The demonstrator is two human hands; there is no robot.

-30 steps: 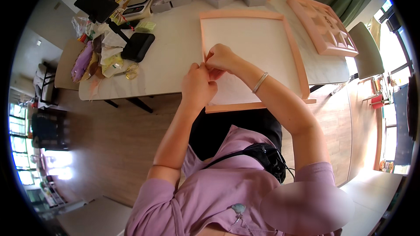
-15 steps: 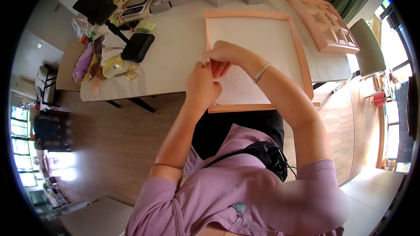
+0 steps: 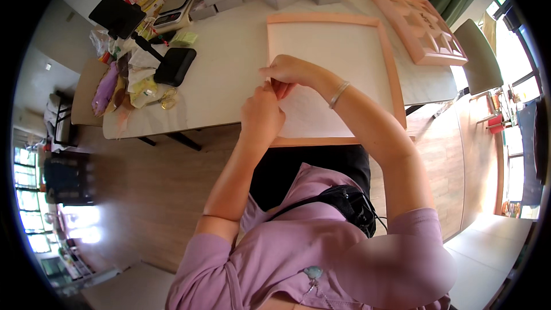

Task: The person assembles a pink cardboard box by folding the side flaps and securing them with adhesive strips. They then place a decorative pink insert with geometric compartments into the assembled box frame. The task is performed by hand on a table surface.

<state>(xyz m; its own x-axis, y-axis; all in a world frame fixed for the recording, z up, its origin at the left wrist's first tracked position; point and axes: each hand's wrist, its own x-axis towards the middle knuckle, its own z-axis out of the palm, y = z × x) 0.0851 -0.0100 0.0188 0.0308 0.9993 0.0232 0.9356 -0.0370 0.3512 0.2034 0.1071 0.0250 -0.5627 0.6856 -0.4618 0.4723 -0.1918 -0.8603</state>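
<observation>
A large shallow box (image 3: 392,74) with a white inside and folded peach-pink side walls lies at the table's front edge, before my body. Along its left wall both of my hands meet. My left hand (image 3: 261,116) is closed, thumb and fingers pinching the wall from its nearer part. Just beyond it, my right hand (image 3: 288,73) reaches across the box, its fingers curled over the same wall. The hands cover that stretch of the wall, so the exact spot of the pinch is hidden. A silver bangle circles my right wrist.
Small pink and grey boxes (image 3: 229,3) are stacked at the back. A pink divided tray (image 3: 425,26) lies at the right. On the left are a black stand (image 3: 175,66), gold-handled scissors (image 3: 168,99), a scale (image 3: 172,16) and crumpled wrappings.
The view has shifted slightly. My right hand has edged a little left and away along the wall; my left hand has turned slightly, its thumb drawn in closer.
</observation>
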